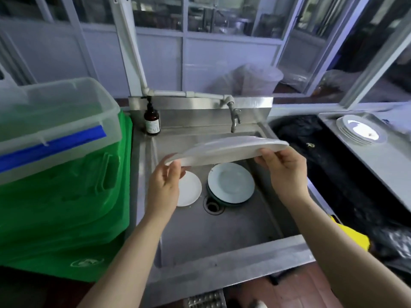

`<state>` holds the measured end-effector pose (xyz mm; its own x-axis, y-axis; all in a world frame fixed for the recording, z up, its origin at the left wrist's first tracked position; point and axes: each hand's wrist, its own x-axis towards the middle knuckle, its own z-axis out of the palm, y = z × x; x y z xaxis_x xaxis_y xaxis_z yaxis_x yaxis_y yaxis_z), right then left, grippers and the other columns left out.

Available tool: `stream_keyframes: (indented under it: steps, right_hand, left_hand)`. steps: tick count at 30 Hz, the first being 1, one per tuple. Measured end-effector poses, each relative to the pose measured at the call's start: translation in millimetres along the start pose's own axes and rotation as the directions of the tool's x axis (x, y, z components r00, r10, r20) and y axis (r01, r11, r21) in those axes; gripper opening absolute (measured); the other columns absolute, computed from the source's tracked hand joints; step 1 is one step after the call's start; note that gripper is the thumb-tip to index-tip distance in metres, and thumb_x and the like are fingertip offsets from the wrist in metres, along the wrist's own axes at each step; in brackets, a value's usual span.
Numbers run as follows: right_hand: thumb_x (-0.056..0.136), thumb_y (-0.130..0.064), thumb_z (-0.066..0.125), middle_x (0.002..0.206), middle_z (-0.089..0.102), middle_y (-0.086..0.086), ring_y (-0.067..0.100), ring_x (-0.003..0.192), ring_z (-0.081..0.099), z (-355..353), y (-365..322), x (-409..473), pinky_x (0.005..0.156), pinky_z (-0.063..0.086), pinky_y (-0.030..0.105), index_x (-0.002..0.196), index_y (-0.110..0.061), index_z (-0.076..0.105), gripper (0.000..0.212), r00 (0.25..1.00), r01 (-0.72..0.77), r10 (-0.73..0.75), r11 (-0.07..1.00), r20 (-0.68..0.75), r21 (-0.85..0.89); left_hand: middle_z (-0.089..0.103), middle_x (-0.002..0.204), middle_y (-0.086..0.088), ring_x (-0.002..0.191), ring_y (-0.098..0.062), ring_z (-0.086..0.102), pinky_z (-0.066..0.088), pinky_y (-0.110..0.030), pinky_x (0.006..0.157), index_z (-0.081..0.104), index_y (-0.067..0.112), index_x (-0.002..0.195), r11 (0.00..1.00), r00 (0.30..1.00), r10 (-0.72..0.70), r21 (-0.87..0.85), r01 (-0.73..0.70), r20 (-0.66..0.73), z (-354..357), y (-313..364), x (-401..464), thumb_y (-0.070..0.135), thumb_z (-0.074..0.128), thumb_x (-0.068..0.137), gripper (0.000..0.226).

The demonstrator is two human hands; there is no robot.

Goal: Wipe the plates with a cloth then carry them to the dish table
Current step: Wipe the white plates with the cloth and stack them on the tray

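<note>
I hold a large white plate [224,150] nearly edge-on above the steel sink [222,238]. My left hand [165,185] grips its left rim and my right hand [287,172] grips its right rim. Below it, in the sink basin, lie a small white plate [190,190] and a stack of white plates [231,183] next to the drain [212,205]. Another stack of white plates [360,130] rests on the steel dish table [378,156] at the right. No cloth is visible.
A tap [234,116] hangs over the sink's back, with a brown pump bottle [152,121] to its left. Green crates [64,201] topped by a clear plastic box [55,121] stand at the left. A bin lined with a black bag [322,165] separates sink and table.
</note>
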<state>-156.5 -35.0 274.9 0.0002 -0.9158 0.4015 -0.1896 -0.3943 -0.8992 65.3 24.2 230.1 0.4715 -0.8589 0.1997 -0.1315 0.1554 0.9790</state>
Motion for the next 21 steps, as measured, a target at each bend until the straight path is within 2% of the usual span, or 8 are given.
stream_keyframes:
  steps: [3,7,10,12,15,17,19,21]
  right_hand:
    - [0.089,-0.02,0.063,0.084,0.073,-0.016,0.003,0.079,0.07,-6,3,-4,0.07,0.052,0.013,0.088,-0.043,0.072,0.025,1.0,-0.003,0.002,0.999,-0.016,-0.041]
    - [0.084,-0.031,0.064,0.082,0.073,-0.013,0.005,0.077,0.069,-16,8,-9,0.07,0.055,0.019,0.087,-0.041,0.072,0.013,0.998,-0.039,0.037,0.998,-0.055,-0.045]
    - [0.082,-0.036,0.065,0.073,0.07,-0.009,0.007,0.069,0.064,-24,13,-10,0.065,0.059,0.033,0.082,-0.028,0.072,0.011,0.992,-0.118,0.116,0.993,-0.058,-0.031]
    - [0.083,-0.036,0.064,0.069,0.065,-0.006,0.01,0.065,0.06,-27,17,-10,0.061,0.056,0.039,0.078,-0.019,0.067,0.018,0.982,-0.186,0.184,0.982,-0.042,-0.037]
    - [0.089,-0.029,0.063,0.077,0.065,0.011,0.025,0.07,0.06,-25,26,-12,0.063,0.052,0.045,0.075,-0.02,0.07,0.018,0.941,-0.34,0.34,0.939,0.012,0.044]
    - [0.093,-0.023,0.061,0.082,0.065,0.018,0.032,0.073,0.062,-21,32,-17,0.064,0.054,0.048,0.076,-0.018,0.072,0.021,0.9,-0.437,0.433,0.896,0.054,0.085]
    - [0.094,-0.023,0.059,0.082,0.066,0.02,0.033,0.074,0.062,-21,38,-21,0.063,0.053,0.043,0.083,-0.012,0.071,0.02,0.868,-0.496,0.488,0.863,0.095,0.097]
    - [0.095,-0.025,0.057,0.082,0.068,0.018,0.032,0.073,0.064,-25,45,-23,0.063,0.052,0.04,0.088,-0.008,0.07,0.022,0.838,-0.544,0.53,0.83,0.131,0.119]
  left_hand:
    - [0.062,0.078,0.016,0.066,0.02,0.059,0.039,0.002,0.06,0.06,0.006,0.095,0.999,1.0,0.016,0.043,-0.015,-0.016,5,5,1,0.016,0.045,0.101,0.018]
    - [0.07,0.089,-0.006,0.082,-0.007,0.067,0.048,-0.009,0.072,0.06,0.013,0.095,0.999,0.998,-0.04,0.02,0.04,0.044,10,4,3,0.02,0.045,0.101,0.017]
    - [0.066,0.077,0.001,0.077,-0.016,0.063,0.048,-0.021,0.071,0.059,0.014,0.082,0.99,0.995,-0.032,0.138,0.019,0.091,11,-2,-1,0.033,0.051,0.099,0.026]
    - [0.062,0.072,-0.007,0.074,-0.021,0.058,0.046,-0.033,0.068,0.056,0.009,0.075,0.986,0.986,-0.057,0.162,0.031,0.157,8,-7,-7,0.044,0.052,0.094,0.041]
    - [0.071,0.088,-0.007,0.083,-0.016,0.066,0.053,-0.025,0.072,0.065,0.015,0.087,0.984,0.955,-0.159,-0.044,0.175,0.25,6,-7,-16,0.039,0.049,0.095,0.03]
    - [0.075,0.095,-0.001,0.089,-0.014,0.069,0.056,-0.025,0.068,0.067,0.02,0.1,0.889,0.9,-0.287,-0.26,0.378,0.327,5,-8,-19,0.028,0.057,0.094,0.014]
    - [0.075,0.097,-0.001,0.086,-0.014,0.071,0.056,-0.026,0.06,0.065,0.021,0.107,0.778,0.837,-0.359,-0.363,0.513,0.413,3,-11,-23,0.023,0.059,0.08,0.028]
    - [0.075,0.093,-0.001,0.081,-0.015,0.072,0.056,-0.027,0.055,0.063,0.019,0.11,0.734,0.787,-0.39,-0.354,0.58,0.478,5,-14,-29,0.018,0.056,0.072,0.039]
